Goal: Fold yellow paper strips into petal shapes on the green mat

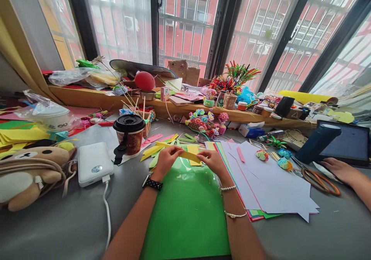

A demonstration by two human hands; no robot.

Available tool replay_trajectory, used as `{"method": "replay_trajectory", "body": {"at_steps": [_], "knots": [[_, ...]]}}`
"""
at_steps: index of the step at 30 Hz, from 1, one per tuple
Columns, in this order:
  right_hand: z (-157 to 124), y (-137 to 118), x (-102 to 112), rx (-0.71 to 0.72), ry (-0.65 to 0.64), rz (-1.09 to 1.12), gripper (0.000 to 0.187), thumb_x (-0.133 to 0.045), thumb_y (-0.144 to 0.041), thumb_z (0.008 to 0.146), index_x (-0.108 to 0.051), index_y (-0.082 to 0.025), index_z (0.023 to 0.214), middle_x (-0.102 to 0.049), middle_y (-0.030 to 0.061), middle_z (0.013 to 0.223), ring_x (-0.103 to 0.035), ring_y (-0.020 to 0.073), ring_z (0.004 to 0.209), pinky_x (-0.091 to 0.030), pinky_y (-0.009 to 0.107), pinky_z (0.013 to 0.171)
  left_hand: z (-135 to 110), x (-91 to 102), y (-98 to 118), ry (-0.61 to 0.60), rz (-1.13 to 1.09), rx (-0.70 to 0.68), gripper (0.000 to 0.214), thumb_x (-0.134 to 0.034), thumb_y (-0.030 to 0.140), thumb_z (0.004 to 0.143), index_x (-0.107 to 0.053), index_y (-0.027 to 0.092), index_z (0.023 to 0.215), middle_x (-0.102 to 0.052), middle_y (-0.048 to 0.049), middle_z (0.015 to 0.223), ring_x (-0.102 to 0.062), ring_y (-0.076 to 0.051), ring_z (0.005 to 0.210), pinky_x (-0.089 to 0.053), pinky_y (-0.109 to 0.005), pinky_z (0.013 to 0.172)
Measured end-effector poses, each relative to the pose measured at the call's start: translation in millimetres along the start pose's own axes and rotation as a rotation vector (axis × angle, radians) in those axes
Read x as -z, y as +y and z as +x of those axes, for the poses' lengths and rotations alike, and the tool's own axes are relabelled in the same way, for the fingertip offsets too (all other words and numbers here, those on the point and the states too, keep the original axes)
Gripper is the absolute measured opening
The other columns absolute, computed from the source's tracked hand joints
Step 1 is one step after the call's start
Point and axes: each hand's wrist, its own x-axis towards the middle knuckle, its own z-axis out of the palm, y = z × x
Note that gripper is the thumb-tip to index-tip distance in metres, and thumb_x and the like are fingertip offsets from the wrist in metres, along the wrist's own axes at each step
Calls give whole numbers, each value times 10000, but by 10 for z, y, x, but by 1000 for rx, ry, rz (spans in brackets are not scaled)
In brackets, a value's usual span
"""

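Two bare hands meet over a green mat (188, 213) on a gray table. The left hand (167, 160) pinches the left end of a yellow strip (188, 156); the right hand (213, 161) pinches its right end. Fingers and thumbs are closed on the paper, probably to keep it stretched and steady. The strip is above the mat's far edge. Loose paper strips (155, 148) lie just beyond, seemingly for easy reach. White sheets (278, 186) lie to the right, a lidded cup (129, 136) to the far left, perhaps clear of the forearms. At far right, another person's hand (333, 168) rests near a tablet (348, 146).
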Motion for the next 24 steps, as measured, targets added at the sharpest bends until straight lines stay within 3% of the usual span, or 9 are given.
{"method": "replay_trajectory", "body": {"at_steps": [4, 7, 10, 13, 19, 24], "knots": [[13, 87, 112, -103, 152, -31, 156, -540, -284, 677, -646, -169, 677, -655, 42, 632, -595, 174, 596, -437, 273, 577, 21, 44, -35, 112, -20, 44, 254, -531, 395, 663, -613, 157, 700, -626, -11, 637, -550, -134, 572, -399, -207, 503], [22, 58, 94, -76, 276, 14, 197, -513, -312, 707, -634, -161, 741, -659, 69, 731, -598, 177, 667, -448, 289, 631, 12, 21, -30, 99, -56, 38, 254, -525, 398, 674, -600, 159, 716, -622, -12, 655, -557, -132, 585, -410, -205, 511], [15, -30, -13, 61, 135, 90, 238, -535, -336, 708, -618, -176, 863, -647, 66, 875, -590, 173, 776, -446, 285, 679, -13, -30, -3, 8, -57, -23, 243, -493, 379, 707, -598, 160, 721, -624, -21, 687, -566, -136, 619, -426, -213, 544], [-6, -107, -107, 109, 40, 28, 185, -533, -317, 724, -640, -180, 786, -658, 54, 773, -590, 169, 714, -442, 273, 638, -35, -54, 20, -68, -26, -104, 223, -493, 356, 717, -598, 160, 739, -630, -33, 726, -576, -144, 659, -438, -227, 599], [-35, -138, -100, 242, 16, -190, 158, -528, -269, 743, -659, -183, 743, -660, 54, 717, -578, 178, 683, -421, 279, 633, -24, 0, -5, -212, 179, -265, 214, -490, 332, 741, -637, 177, 737, -654, -36, 742, -580, -150, 690, -425, -236, 648], [-28, -96, -70, 231, -1, -221, 129, -549, -241, 732, -662, -180, 737, -665, 46, 712, -585, 170, 671, -427, 264, 623, 8, 61, -40, -243, 241, -317, 207, -499, 314, 741, -655, 178, 730, -670, -31, 725, -591, -146, 673, -430, -231, 640]]}}
